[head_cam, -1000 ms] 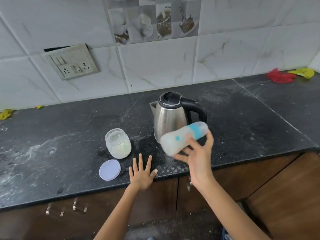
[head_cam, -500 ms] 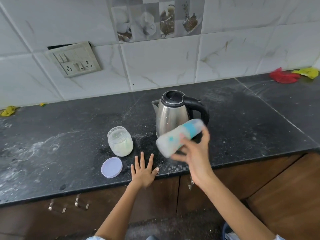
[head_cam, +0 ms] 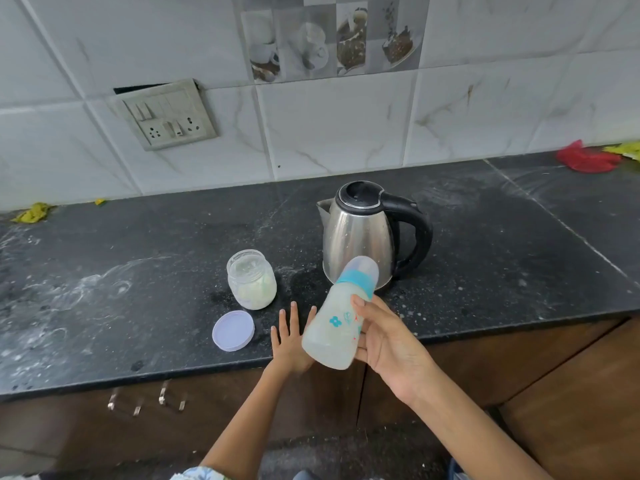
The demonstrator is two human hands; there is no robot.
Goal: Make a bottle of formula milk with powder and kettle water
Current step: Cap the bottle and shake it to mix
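While L hand (head_cam: 291, 344) lies flat, R fingers (head_cam: 360, 303) grip bottle (head_cam: 337, 323).

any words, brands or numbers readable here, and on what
None can be read.
Baby bottle: only printed blue flower and leaf pictures, no letters made out.
Kettle: no visible brand mark.
Powder jar and its lid: unlabelled.
Switchboard: no legible markings.
Wall tile pictures: cups and food, no text.

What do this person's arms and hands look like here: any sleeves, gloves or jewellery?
Both forearms are bare, with no gloves, watch, rings or bracelets visible on the left hand or the right hand. At the bottom edge, by the left arm, a scrap of pale patterned fabric shows; whether it is a sleeve cannot be told.
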